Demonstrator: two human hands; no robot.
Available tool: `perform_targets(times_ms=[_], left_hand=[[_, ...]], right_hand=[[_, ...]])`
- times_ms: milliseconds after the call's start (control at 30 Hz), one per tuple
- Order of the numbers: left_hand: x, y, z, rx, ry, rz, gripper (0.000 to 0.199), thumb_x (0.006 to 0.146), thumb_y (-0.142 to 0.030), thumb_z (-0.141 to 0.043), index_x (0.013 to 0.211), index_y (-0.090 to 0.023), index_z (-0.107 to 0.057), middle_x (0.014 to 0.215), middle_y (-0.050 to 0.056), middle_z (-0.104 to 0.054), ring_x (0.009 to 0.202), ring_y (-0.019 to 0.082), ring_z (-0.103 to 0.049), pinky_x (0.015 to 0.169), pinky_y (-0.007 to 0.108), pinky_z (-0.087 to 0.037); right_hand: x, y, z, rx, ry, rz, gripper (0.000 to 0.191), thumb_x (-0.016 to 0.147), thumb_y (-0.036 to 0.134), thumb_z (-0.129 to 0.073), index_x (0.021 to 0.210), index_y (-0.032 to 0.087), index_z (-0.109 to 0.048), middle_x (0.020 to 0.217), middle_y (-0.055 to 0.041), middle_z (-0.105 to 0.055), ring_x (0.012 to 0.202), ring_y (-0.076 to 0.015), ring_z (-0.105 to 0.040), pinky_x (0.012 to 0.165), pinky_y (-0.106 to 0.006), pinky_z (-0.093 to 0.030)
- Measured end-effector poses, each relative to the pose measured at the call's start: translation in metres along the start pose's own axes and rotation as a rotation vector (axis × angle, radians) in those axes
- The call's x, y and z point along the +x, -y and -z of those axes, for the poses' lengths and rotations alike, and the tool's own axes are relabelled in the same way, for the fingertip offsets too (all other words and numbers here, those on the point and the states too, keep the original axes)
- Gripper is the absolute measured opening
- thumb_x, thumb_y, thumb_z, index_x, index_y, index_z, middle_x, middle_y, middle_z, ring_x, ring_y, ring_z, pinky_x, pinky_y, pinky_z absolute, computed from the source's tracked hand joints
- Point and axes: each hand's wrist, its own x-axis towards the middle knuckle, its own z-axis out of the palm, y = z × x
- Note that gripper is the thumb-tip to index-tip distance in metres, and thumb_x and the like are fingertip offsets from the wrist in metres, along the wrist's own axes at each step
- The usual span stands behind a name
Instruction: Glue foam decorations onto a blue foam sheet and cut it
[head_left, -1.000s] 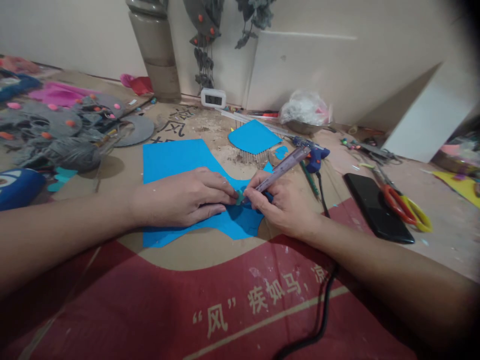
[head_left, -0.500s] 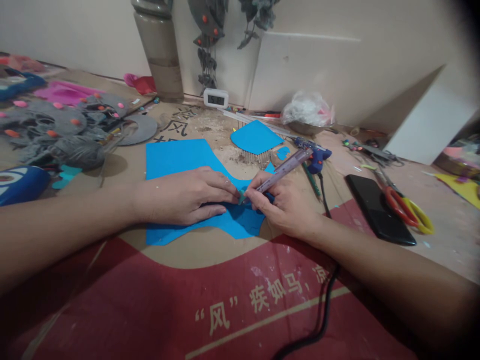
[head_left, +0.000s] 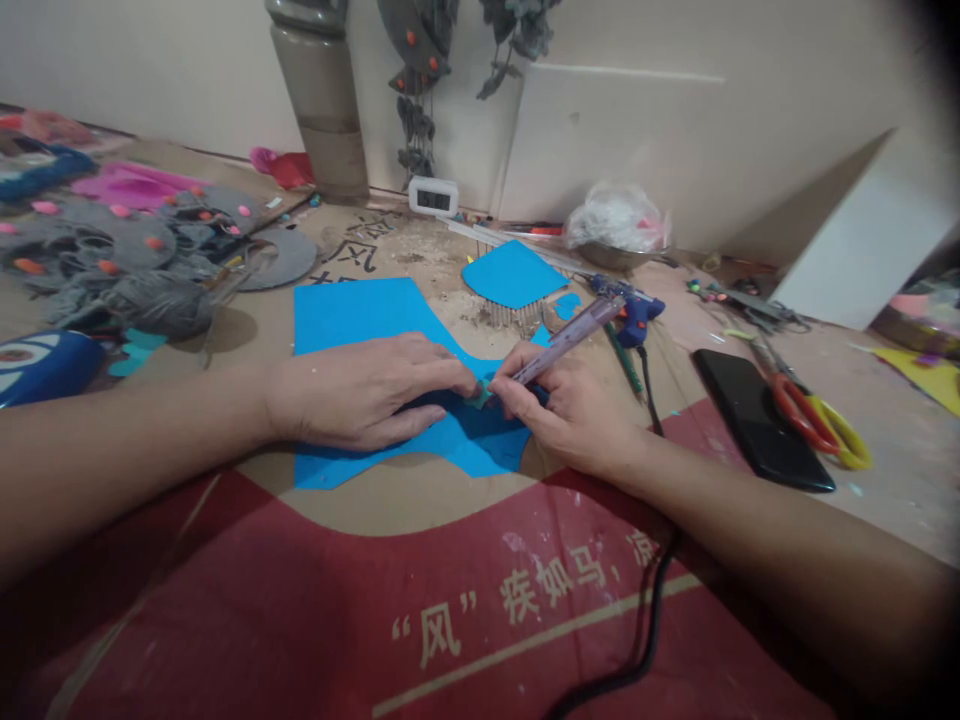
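Note:
A blue sheet (head_left: 352,315) with curved cut edges lies on the cardboard. My left hand (head_left: 375,392) rests on it, its fingertips pressing a small teal piece (head_left: 478,396) against the sheet. Wrapped round a pale purple pen (head_left: 566,340), my right hand (head_left: 559,400) holds the tip beside the teal piece. The pen leans up to the right. Exactly where its tip touches is hidden by my fingers.
Behind the sheet lies a blue cut piece (head_left: 514,273) on a row of pins. A glue gun (head_left: 637,312), green pencil (head_left: 626,362), black phone (head_left: 757,420) and scissors (head_left: 817,420) are at right. Grey felt pieces (head_left: 135,235) and a blue object (head_left: 49,365) lie left.
The fingers of my left hand have shifted slightly, and more of the teal piece shows between the hands. My right hand holds the pen in nearly the same place.

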Motion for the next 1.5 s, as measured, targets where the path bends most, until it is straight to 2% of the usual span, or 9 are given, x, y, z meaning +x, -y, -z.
perform_targets(times_ms=[333, 933, 1500], left_hand=[[-0.0005, 0.0002, -0.0005, -0.041, -0.018, 0.031, 0.028, 0.095, -0.019, -0.048, 0.121, -0.019, -0.058, 0.120, 0.010, -0.068, 0.113, 0.023, -0.062, 0.098, 0.036, -0.046], [-0.0009, 0.0013, 0.0006, -0.056, -0.004, 0.051, 0.028, 0.097, -0.018, -0.044, 0.121, -0.018, -0.057, 0.120, 0.010, -0.068, 0.113, 0.023, -0.062, 0.096, 0.034, -0.047], [-0.0008, 0.0027, 0.0014, -0.082, -0.001, 0.073, 0.031, 0.092, -0.014, -0.044, 0.120, -0.019, -0.057, 0.118, 0.009, -0.069, 0.111, 0.023, -0.063, 0.095, 0.035, -0.048]], right_hand=[[0.0012, -0.0007, -0.0009, -0.005, -0.006, 0.028, 0.029, 0.097, 0.026, -0.052, 0.070, 0.018, -0.059, 0.074, -0.0016, -0.065, 0.064, -0.0117, -0.058, 0.063, -0.026, -0.045], [0.0016, 0.0007, -0.0031, 0.001, -0.003, -0.012, 0.028, 0.097, 0.028, -0.052, 0.073, 0.017, -0.061, 0.075, -0.0026, -0.066, 0.065, -0.0124, -0.061, 0.064, -0.026, -0.046], [0.0023, -0.0009, -0.0035, -0.024, 0.009, -0.008, 0.028, 0.098, 0.032, -0.052, 0.076, 0.018, -0.063, 0.080, -0.0044, -0.069, 0.069, -0.0149, -0.063, 0.066, -0.029, -0.050]])
